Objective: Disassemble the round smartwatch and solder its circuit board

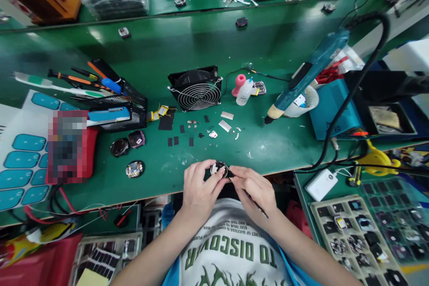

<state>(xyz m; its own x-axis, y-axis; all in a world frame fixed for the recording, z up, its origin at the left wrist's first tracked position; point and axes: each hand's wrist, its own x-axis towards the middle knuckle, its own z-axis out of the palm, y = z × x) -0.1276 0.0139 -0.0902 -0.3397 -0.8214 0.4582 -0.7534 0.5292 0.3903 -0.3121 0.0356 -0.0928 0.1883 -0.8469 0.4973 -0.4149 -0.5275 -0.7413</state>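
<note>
Near the table's front edge, my left hand (203,185) is closed around a small round dark watch case (214,169), its thumb lying over the top. My right hand (256,187) meets it from the other side, pinching a thin dark tool that looks like tweezers (257,205). The tool's rear end sticks out below the palm; its tip is at the case and partly hidden by fingers. Just beyond lie small black pads (176,140), a white piece (213,134) and silvery strips (225,125).
A fan (196,89) stands ahead, with a dropper bottle (244,92) beside it. An electric screwdriver (304,78) hangs at the right. A tool holder (134,107), a red device (89,152) and an opened round watch (135,169) are at left. Parts trays (351,232) sit lower right.
</note>
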